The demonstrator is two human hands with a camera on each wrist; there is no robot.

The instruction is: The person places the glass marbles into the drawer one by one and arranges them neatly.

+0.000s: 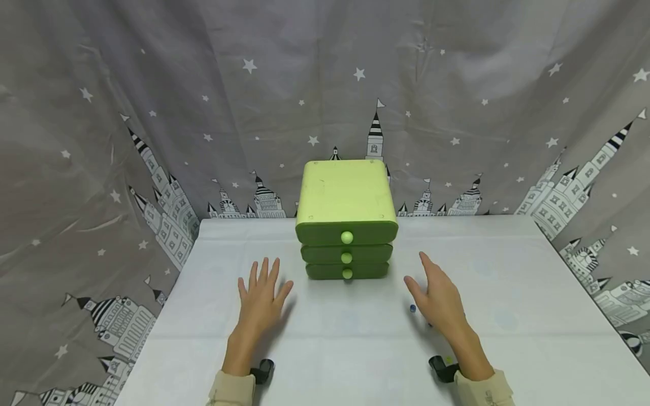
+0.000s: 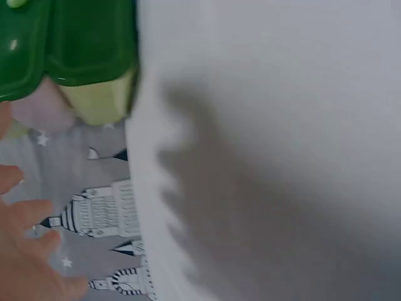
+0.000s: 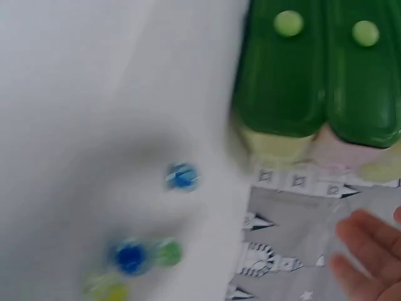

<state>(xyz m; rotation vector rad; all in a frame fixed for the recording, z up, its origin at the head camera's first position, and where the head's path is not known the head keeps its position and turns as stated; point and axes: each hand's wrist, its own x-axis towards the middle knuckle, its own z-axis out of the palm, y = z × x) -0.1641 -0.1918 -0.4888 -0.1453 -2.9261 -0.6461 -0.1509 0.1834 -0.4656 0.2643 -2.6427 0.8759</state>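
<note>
A small chest with three dark green drawers [image 1: 347,254] and a yellow-green top [image 1: 348,192] stands upright at the far middle of the table, its drawers closed. My left hand [image 1: 261,304] hovers in front of the chest to the left, fingers spread, touching nothing. To the right, my right hand [image 1: 442,299] is held above the table with its fingers straight and nothing in it. Near and partly under that hand lie several small marble-like balls: a light blue ball [image 3: 182,177], a dark blue ball [image 3: 130,257], a green ball [image 3: 168,253] and a yellowish ball [image 3: 106,288].
White cloth covers the table [image 1: 345,349]. Behind it hangs a grey curtain [image 1: 284,101] printed with castles and stars. Each wrist carries a black strap with a camera [image 1: 262,371]. Round pale green knobs [image 1: 347,237] stick out from the drawer fronts.
</note>
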